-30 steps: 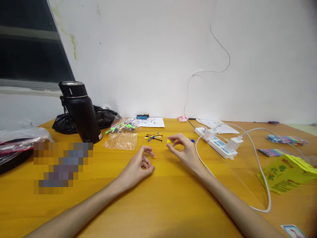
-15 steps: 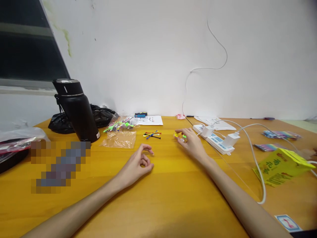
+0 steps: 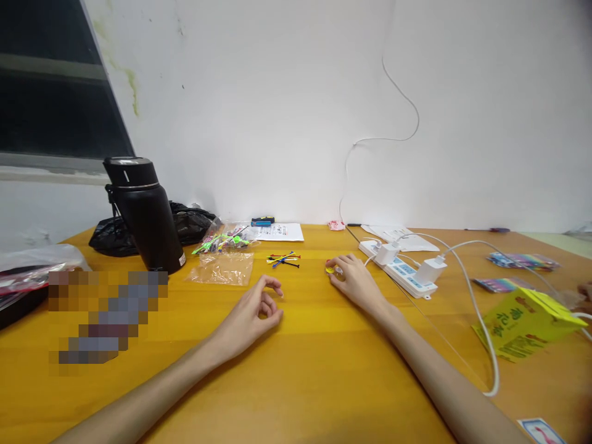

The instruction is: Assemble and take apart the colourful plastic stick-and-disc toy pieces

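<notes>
1. Clock centred between the hands, twelve at the wall: the left hand (image 3: 253, 313) rests at nine, fingers loosely curled, gripping nothing. A careless reach towards eleven could knock the crossed coloured sticks (image 3: 283, 259) apart.
2. At one o'clock, the small yellow piece (image 3: 330, 270) sits at the right hand's fingertips, beside a clear, pale piece (image 3: 339, 270). Pieces this small could slip or skid if pinched off-centre.
3. The right hand (image 3: 358, 280), at two, bends its fingers over these pieces; I cannot tell whether they grip anything. Its own knuckles could hide a missed pick.
4. Farther out at two, the power strip (image 3: 407, 276) feeds a looping white cable (image 3: 490, 364); the right forearm could snag that loop by swinging outward.
5. Surface and room: a dark window (image 3: 50, 80) high at ten, above the black flask (image 3: 148, 225); the glossy wooden table (image 3: 277, 382) throughout; a scuffed white wall (image 3: 277, 111) at twelve; a yellow packet (image 3: 527, 324) at three.
</notes>
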Available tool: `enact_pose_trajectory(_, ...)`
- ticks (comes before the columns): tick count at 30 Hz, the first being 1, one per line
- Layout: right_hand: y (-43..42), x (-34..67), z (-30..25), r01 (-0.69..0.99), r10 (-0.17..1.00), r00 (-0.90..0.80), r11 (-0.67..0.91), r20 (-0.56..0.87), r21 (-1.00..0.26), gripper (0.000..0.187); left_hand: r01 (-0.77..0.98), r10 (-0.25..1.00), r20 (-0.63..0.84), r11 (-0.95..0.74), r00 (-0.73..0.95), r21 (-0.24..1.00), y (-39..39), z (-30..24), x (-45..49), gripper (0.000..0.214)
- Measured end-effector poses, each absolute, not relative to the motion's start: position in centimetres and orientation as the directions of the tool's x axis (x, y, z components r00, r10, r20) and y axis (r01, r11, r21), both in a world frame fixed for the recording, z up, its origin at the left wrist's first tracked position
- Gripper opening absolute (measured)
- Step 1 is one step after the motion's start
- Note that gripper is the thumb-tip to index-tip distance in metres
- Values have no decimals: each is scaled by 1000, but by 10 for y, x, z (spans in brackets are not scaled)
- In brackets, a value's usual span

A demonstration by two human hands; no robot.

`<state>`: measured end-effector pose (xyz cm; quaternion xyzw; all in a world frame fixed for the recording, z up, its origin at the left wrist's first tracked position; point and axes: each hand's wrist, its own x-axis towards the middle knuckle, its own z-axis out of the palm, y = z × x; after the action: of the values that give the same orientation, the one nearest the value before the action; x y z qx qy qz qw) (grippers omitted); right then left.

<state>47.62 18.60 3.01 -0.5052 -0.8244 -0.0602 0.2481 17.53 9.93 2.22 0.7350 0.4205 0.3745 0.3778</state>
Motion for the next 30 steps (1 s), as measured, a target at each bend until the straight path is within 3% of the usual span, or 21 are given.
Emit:
enact_pose_trajectory(3,185,473,32,837,778,-359,513,516,-191,22,467,857,349,-502,379,728,112,30,157,17)
enact_pose_trajectory(6,178,462,35,771,760,-370,572,534,-280,16,529,875,358,-482,325,699,126,29,140,10)
enact_pose_trajectory(10,160,436,32,691,818,-449,573,360,-440,9,612,876,320,-481,360,627,133,20,136,10)
enact_pose_trajectory(15,149,415,23,650,796,-525,603,300,-462,11,644,828,346,-560,441,521,129,15,146,11)
enact_pose_trajectory(30,151,415,20,617,800,-502,598,330,-512,12,631,824,353,-567,444,529,123,22,147,8)
